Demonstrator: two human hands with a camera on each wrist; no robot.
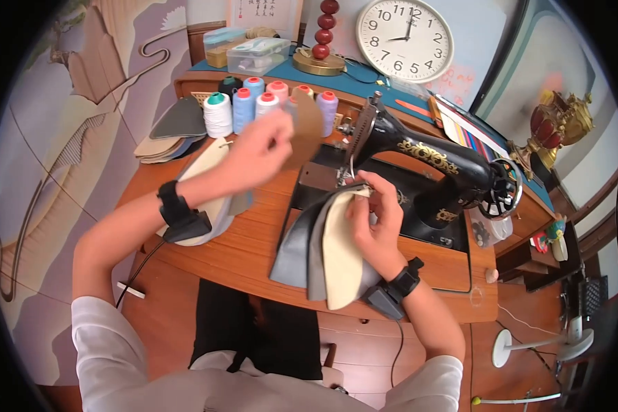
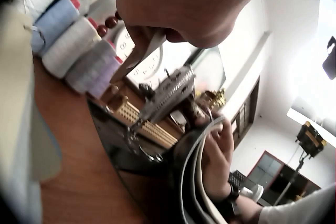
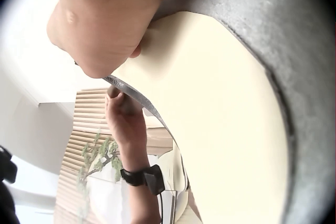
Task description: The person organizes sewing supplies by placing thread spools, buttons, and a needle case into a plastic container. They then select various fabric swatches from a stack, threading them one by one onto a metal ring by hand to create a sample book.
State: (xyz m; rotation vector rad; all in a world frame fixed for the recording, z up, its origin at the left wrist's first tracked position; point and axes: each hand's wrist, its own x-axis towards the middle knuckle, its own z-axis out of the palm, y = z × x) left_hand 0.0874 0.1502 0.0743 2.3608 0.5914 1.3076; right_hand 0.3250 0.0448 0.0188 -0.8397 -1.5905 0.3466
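Note:
In the head view, the left hand (image 1: 259, 152) is raised over the table, fingers curled round the edge of a brown flat piece (image 1: 309, 130). The right hand (image 1: 379, 223) pinches the narrow top of several layered panels, a cream one (image 1: 342, 254) beside grey ones (image 1: 295, 250), in front of the sewing machine (image 1: 419, 147). The right wrist view shows the cream panel (image 3: 220, 108) large, over a grey one (image 3: 310, 77). In the left wrist view, the left hand (image 2: 189, 8) hides most of its piece, while the right hand (image 2: 215, 155) grips the panels' upper end.
Thread cones (image 1: 218, 115) stand behind the left hand. A dark and tan stack of panels (image 1: 178, 118) lies at the back left, and pale panels (image 1: 202, 172) lie under the left forearm. Plastic boxes (image 1: 259, 56), a clock (image 1: 405, 38) and a red-beaded stand (image 1: 319, 63) are at the back.

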